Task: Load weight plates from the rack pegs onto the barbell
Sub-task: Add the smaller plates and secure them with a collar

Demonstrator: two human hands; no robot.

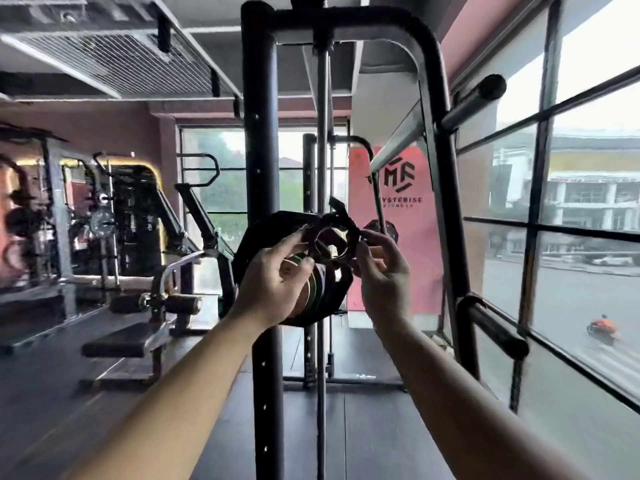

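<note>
Both hands hold a black clamp collar [329, 233]: the left hand [277, 275] curls its fingers round the ring, and the right hand [381, 271] pinches the lever. Just behind the grip sit the weight plates [248, 249], already on the barbell [333, 244], whose end seems to show through the ring, though blur obscures it. This looks like the locking step. Next the collar must slide flush against the plates and the lever must snap closed.

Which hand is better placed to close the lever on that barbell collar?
Probably the right hand: its fingers pinch the collar just beside the raised lever. The left hand holds the ring's other side, nearer the plates.
</note>
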